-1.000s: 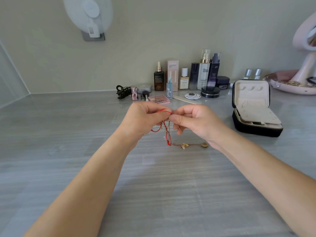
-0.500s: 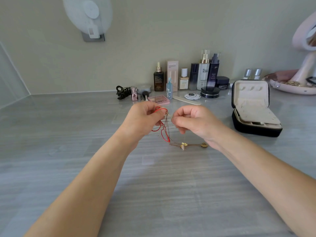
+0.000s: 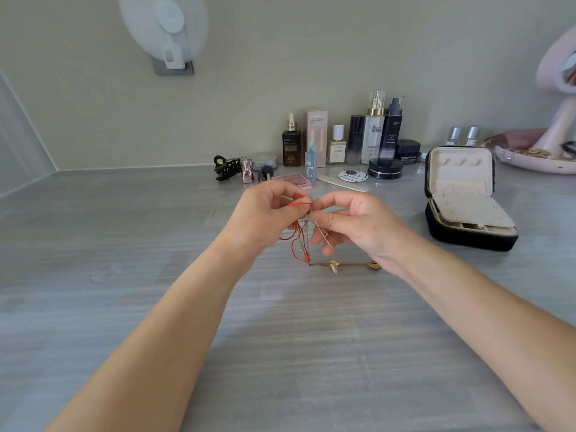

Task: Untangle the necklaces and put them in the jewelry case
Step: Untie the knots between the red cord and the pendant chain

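Head view: your two hands pinch the tangled necklaces (image 3: 307,241) above the table

Your left hand (image 3: 265,219) has thumb and forefinger closed on the red cord (image 3: 300,204); your right hand (image 3: 358,226) pinches a gold chain (image 3: 324,235) just beside it, other fingers curled. The strands hang between your hands, their lower end (a small gold pendant (image 3: 334,267) there) resting on the grey table (image 3: 280,353). The jewelry case (image 3: 467,201) stands open well to your right, near a row of bottles (image 3: 371,132)
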